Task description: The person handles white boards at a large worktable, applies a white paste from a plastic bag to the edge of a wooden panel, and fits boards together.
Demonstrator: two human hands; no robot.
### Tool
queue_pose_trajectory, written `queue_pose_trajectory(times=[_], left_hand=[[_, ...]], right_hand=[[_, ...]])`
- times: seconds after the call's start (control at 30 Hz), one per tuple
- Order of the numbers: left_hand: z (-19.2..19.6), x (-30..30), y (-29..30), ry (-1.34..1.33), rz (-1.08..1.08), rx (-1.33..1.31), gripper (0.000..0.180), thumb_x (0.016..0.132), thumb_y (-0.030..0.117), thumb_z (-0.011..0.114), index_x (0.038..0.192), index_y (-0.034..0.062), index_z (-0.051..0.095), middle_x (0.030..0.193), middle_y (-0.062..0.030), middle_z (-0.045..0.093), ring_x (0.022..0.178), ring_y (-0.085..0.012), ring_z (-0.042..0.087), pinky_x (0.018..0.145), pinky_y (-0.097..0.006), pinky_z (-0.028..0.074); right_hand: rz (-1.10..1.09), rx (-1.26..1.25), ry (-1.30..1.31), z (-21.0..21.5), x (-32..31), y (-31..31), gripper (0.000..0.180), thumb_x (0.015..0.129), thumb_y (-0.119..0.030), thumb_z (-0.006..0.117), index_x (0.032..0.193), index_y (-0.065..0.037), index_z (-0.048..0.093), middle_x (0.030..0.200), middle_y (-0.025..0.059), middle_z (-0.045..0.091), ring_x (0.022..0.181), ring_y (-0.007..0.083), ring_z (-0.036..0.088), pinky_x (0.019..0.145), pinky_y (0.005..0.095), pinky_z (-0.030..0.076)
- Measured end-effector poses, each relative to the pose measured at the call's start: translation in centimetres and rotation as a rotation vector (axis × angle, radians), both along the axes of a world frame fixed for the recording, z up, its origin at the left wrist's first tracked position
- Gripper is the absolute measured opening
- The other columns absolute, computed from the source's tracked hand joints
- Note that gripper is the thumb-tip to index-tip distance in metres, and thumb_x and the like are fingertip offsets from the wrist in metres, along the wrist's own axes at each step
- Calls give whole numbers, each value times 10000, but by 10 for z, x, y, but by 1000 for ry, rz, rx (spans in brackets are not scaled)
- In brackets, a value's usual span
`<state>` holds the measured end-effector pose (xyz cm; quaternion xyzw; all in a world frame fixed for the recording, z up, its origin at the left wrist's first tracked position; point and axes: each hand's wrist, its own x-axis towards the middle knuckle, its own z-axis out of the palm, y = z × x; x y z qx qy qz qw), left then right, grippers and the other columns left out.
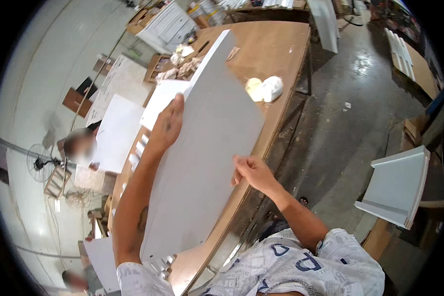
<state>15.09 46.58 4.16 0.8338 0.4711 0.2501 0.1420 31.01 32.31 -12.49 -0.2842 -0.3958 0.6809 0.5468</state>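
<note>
A large pale grey-white panel (202, 148) with a raised lip along its far left side lies slanting across the brown worktable (276, 44). My left hand (167, 123) is at the panel's left edge, by the lip, its back toward me and its fingers partly hidden; it looks closed on that edge. Over the panel's right edge is my right hand (254, 172), with fingers curled and thumb pressed in. Whether anything small sits in those fingers I cannot make out.
A white wad (271, 89) and crumpled rags (182, 66) lie on the table. Beyond its left side, a person holds a white sheet (118, 133); another person is at lower left. A white tray-shaped piece (397, 185) stands right, across the grey floor (340, 103).
</note>
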Motion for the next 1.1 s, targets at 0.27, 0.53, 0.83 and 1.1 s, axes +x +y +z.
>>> queue_pose_trajectory(times=[0.27,0.53,0.83,1.1], left_hand=[[27,36,12,238,446,-351,965,851,744,190,1056,-98,614,1080,-281,596,1116,-336,515,981,-393,358],[10,28,29,259,371,-382,923,850,749,167,791,-56,616,809,-216,614,847,-290,560,809,-403,423],[17,42,19,382,500,-173,886,864,732,175,544,-38,476,609,-203,551,610,-290,515,638,-419,436],[19,48,10,375,546,-219,866,878,707,215,538,-37,499,613,-212,562,586,-290,530,604,-416,444]], right_hand=[[-360,225,-118,45,-10,50,375,928,-147,496,1243,45,432,1068,147,604,982,242,599,761,340,493],[-577,471,-447,57,-31,72,550,852,-28,502,1368,25,317,1245,213,410,1117,337,441,908,389,415],[-658,518,-601,59,-40,76,614,803,-6,505,1367,79,276,1225,248,349,1064,377,393,868,409,412],[-681,525,-695,60,-50,76,680,702,40,511,1357,56,328,1201,269,336,1009,406,387,824,442,424]])
